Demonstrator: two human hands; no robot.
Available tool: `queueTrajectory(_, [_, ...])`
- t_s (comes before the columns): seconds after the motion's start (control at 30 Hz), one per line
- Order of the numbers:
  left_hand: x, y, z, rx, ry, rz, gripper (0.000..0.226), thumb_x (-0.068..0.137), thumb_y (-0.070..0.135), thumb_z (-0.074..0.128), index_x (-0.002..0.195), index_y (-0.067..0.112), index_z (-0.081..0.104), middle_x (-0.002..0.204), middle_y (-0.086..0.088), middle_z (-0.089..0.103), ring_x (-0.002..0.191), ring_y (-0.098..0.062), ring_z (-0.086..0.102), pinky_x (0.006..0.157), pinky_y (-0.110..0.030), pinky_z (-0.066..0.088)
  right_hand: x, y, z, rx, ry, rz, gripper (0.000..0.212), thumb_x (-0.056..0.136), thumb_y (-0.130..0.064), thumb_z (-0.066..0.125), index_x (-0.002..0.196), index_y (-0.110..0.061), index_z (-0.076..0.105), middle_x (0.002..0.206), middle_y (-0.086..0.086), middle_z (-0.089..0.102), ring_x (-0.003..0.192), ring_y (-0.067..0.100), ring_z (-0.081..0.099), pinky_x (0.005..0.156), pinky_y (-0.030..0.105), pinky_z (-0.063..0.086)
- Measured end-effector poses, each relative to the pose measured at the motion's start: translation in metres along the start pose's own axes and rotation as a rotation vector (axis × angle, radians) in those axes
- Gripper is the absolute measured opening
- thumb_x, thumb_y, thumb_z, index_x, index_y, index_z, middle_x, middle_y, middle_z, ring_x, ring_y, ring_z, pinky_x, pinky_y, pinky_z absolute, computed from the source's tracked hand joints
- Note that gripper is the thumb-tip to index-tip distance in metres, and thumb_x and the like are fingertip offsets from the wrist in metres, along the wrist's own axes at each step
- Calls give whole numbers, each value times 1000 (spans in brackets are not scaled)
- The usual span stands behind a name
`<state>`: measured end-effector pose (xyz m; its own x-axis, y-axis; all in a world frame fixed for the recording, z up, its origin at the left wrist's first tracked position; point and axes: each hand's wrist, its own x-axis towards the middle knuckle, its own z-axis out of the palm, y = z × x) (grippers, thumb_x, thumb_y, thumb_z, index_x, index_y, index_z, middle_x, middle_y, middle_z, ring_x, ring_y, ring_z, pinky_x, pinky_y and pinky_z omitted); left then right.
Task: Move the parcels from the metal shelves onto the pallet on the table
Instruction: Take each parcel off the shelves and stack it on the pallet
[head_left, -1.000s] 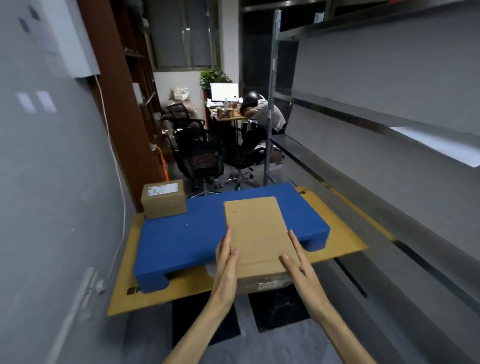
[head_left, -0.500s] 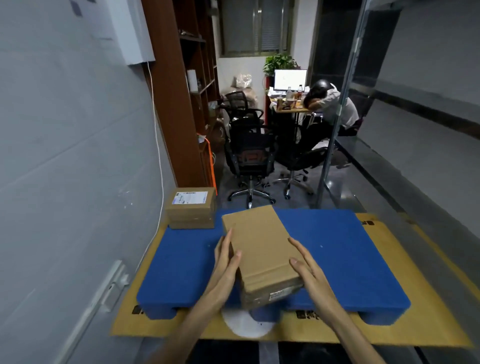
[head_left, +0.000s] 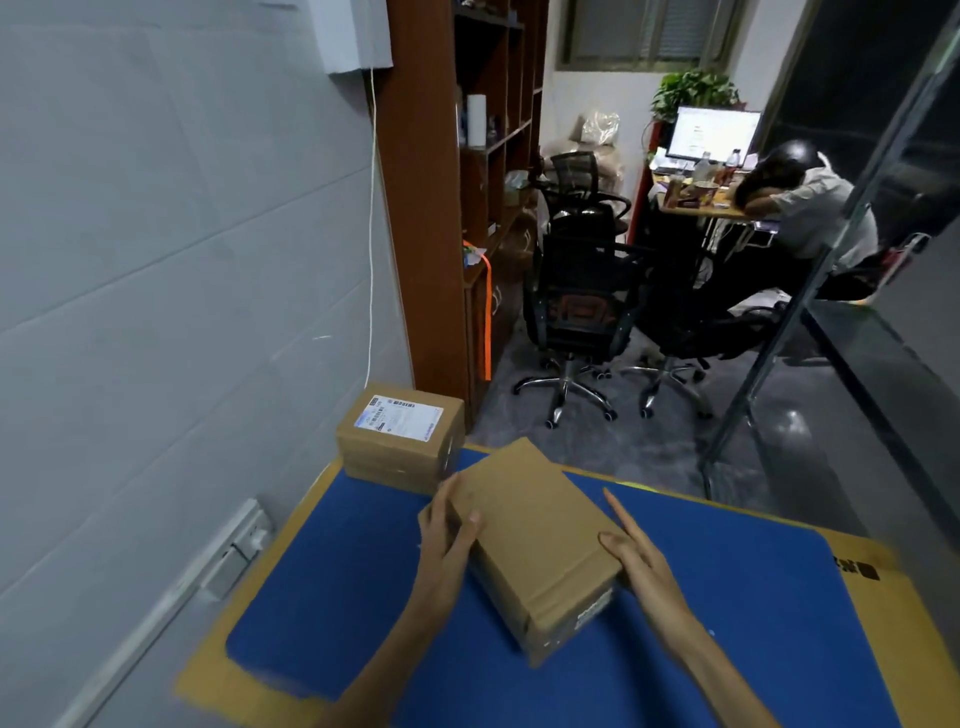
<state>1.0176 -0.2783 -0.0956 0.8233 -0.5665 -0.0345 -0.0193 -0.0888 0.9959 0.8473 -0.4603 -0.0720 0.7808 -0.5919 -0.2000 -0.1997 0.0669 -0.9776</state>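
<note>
A person's 2 hands hold a plain brown cardboard box (head_left: 530, 535) low over a blue pallet (head_left: 337, 587). The left hand (head_left: 444, 540) lies flat along the box's left side, thumb resting on top. The right hand (head_left: 641, 564) presses the right side with straight fingers. Neither hand curls around it. Whether the box touches the pallet is unclear. A 2nd box (head_left: 400, 436) with a white label stands at the pallet's far left corner, just beside the held one. The held box looks stiff and probably light, since flat palms alone carry it. Its smooth sides could slip, so squeezing the 2 long sides or supporting it underneath seems safest.
</note>
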Motion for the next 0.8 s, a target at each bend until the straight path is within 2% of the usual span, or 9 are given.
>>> queueTrajectory(0.13, [13,-17,22,-16,165,-24,64,74,75,54,134,63,33,141,16,26,131,-9,37,106,-36,33,41,4,13,53,177,4,55,93,-46,59,137,-68,33,148,-15,44,131,3,46,111,35,35])
queueTrajectory(0.2, [20,-26,33,-19,234,-21,65,75,75,54,135,62,33,140,18,24,130,-4,36,105,-36,33,56,7,22,72,245,0,62,94,-47,59,143,-63,25,153,-15,33,135,5,39,108,31,32])
queueTrajectory(0.27, [26,-33,44,12,302,-2,62,81,69,57,138,60,33,139,19,24,127,0,36,105,-36,35,67,13,31,90,277,-2,66,96,-42,58,149,-56,19,159,-14,24,140,5,31,111,30,29])
queueTrajectory(0.37, [35,-39,56,80,392,-10,60,92,57,56,144,55,27,142,14,22,132,-16,34,109,-42,37,75,21,44,56,255,-31,64,100,-34,53,149,-53,17,161,-19,17,147,5,22,122,40,23])
queueTrajectory(0.5, [48,-40,61,121,452,-22,62,94,53,54,147,54,22,146,9,19,134,-19,30,112,-45,36,80,26,51,-31,204,-68,63,102,-34,49,152,-51,14,163,-23,6,149,0,8,124,41,13])
queueTrajectory(0.63, [52,-36,66,103,469,-65,62,94,59,47,147,60,15,151,13,12,139,-21,30,114,-44,35,89,26,50,-100,189,-67,63,102,-34,48,152,-52,14,164,-20,2,150,2,8,123,38,14])
queueTrajectory(0.8, [63,-28,72,143,454,-114,70,91,68,38,150,56,4,162,5,0,146,-29,26,112,-55,37,111,17,44,-180,147,-32,57,102,-41,46,152,-50,20,165,-15,0,150,11,13,122,42,19])
